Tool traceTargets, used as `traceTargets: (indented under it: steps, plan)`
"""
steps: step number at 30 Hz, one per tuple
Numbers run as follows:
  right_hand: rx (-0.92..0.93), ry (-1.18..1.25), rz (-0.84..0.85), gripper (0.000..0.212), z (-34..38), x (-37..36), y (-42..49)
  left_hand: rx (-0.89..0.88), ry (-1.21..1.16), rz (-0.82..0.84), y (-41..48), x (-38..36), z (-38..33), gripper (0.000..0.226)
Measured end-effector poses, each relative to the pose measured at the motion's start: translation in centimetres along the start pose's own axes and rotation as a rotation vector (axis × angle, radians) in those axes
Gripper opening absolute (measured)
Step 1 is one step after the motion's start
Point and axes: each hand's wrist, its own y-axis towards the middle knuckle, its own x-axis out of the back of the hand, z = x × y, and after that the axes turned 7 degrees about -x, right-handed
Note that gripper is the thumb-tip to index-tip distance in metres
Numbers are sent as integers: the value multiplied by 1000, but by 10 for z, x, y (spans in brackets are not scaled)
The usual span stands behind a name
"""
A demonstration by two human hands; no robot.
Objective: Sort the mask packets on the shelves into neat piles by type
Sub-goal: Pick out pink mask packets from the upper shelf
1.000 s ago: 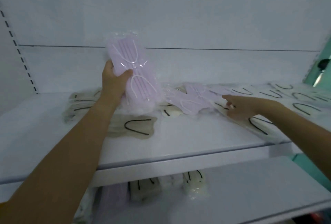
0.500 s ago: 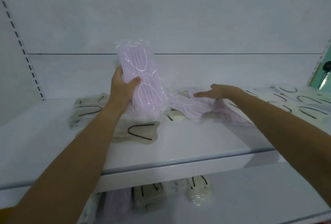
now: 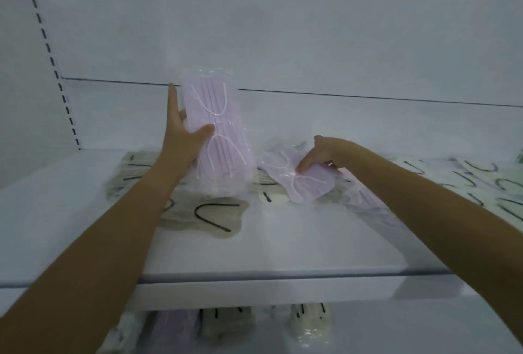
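**Plastic film is slick, and both my holds are thin**

My left hand (image 3: 184,141) holds a stack of lilac pleated-mask packets (image 3: 218,138) upright: thumb clamped across the front, fingers behind, forefinger pointing straight up. At three o'clock from it, my right hand (image 3: 322,152) pinches a single lilac mask packet (image 3: 300,184), thumb on top and fingers curled over its far edge. That packet lies tilted on the heap on the white shelf (image 3: 283,246).

I reckon the stack is the weak spot. Only my thumb pins it, so the lower packets could fan out. They would slide onto the beige flat mask packet with black ear loops (image 3: 215,218) at six o'clock, mixing the types. Lifting the single one may drag along the second lilac packet (image 3: 370,201), half under my forearm at four o'clock. Adding it to the stack means loosening my thumb, and that is when everything could spill.
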Motion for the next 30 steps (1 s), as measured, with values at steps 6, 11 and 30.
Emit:
traceTargets:
  steps: [6,11,30]
  plan:
    - [-58,113,45,84,-15,0,5,-92,162,14,-2,-8,-2,47]
    - [-12,68,-21,78,-11,-7,0,-31,139,4,-3,-11,-4,35]
    - [441,794,-127,74,52,-42,-30,113,53,150,-12,-21,-11,18]
